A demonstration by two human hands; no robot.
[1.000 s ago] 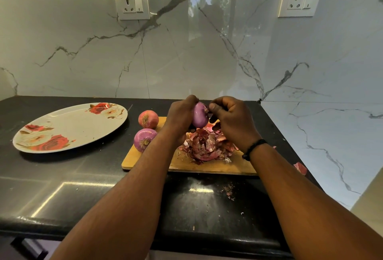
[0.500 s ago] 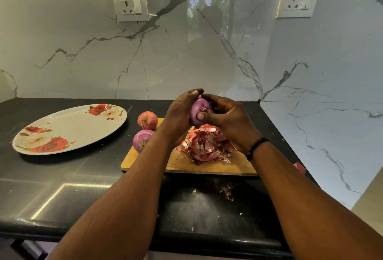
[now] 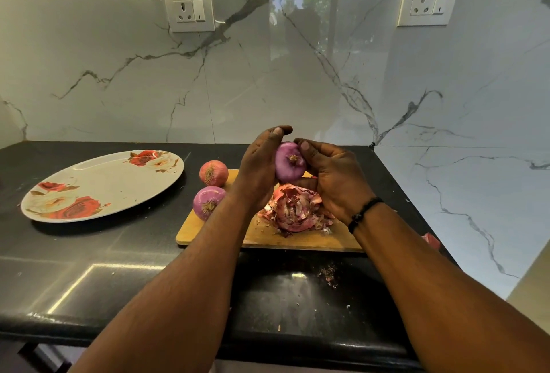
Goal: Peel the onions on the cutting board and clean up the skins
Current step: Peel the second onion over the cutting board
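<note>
— What is the person holding?

— A purple peeled onion (image 3: 289,162). It is up in the air, over the wooden cutting board (image 3: 214,234). The left hand (image 3: 258,168) cups it from the left side, and its grip is curled around the onion. The right hand (image 3: 333,177) holds it from the right side, with the thumb on top near the root end. Its grip is curled around the onion too.

— Where are the other onions?

— Two sit at the left end of the board. The near one (image 3: 208,202) is purple and looks peeled. The far one (image 3: 213,173) is pinkish-orange and has its dry skin on. They are close to each other.

— And the skins?

— A pile of onion skins (image 3: 294,209) lies on the board, right under the hands. A few tiny bits (image 3: 329,275) lie on the black desk (image 3: 119,253) in front of the board. One red scrap (image 3: 431,240) lies by the wall on the right.

— Anything else?

— A big plate with red roses (image 3: 101,185) sits on the desk, left of the board. The person wears a black band (image 3: 363,214) on the right wrist.
</note>
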